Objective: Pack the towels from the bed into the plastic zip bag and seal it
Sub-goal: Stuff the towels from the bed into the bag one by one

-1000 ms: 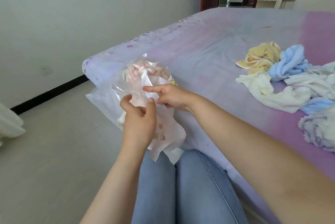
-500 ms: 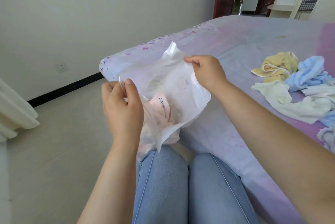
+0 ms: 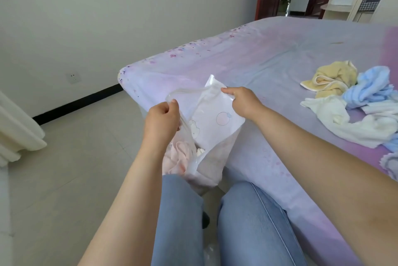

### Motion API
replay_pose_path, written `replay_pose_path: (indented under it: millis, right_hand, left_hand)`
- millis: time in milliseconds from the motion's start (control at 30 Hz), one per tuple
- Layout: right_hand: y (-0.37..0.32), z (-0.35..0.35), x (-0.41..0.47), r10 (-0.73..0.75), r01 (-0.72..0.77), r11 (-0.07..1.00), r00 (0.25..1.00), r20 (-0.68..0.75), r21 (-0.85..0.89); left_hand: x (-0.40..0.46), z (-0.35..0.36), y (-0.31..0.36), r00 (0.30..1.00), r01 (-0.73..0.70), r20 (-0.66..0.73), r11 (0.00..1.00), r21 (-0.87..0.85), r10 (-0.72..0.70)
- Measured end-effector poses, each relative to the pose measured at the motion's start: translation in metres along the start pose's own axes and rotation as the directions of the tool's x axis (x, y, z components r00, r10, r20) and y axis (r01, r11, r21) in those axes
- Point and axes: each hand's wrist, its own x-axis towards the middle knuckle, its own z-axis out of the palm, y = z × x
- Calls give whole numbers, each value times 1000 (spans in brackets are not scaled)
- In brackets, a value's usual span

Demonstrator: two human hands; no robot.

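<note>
I have spread my left hand point(image 3: 162, 119) and right hand point(image 3: 243, 103) apart, fingers pinching the zip bag point(image 3: 212, 123) mouth open over my knees, so more towels point(image 3: 353, 102) from the bed point(image 3: 247, 58) can go in.

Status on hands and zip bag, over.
Left hand and right hand each pinch the zip bag mouth, open. Pink towel inside. Towel pile unpacked on the bed. Nothing blocking.

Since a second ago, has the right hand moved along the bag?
Yes. The right hand has drawn away from the left hand, toward the towels, stretching the bag mouth open.
</note>
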Motion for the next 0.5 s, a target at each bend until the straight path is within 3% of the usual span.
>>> replay_pose_path:
  millis: [133,200,300,367,500]
  right_hand:
    - [20,20,-11,41,-42,999,969,243,-4]
    - [30,32,-27,75,-80,997,932,354,1]
    - [42,49,-56,156,-152,988,950,271,-34]
    - [43,54,-78,236,-201,964,949,208,-175]
    - [43,65,-117,317,-136,866,894,317,-482]
  left_hand:
    - [-8,14,-22,942,212,257,976,48,-217]
    - [-17,22,-40,911,282,299,958,52,-284]
    - [-27,27,-64,888,360,296,932,31,-353]
    - [-30,26,-74,877,390,301,921,11,-375]
    - [-28,23,-79,865,395,316,917,53,-391]
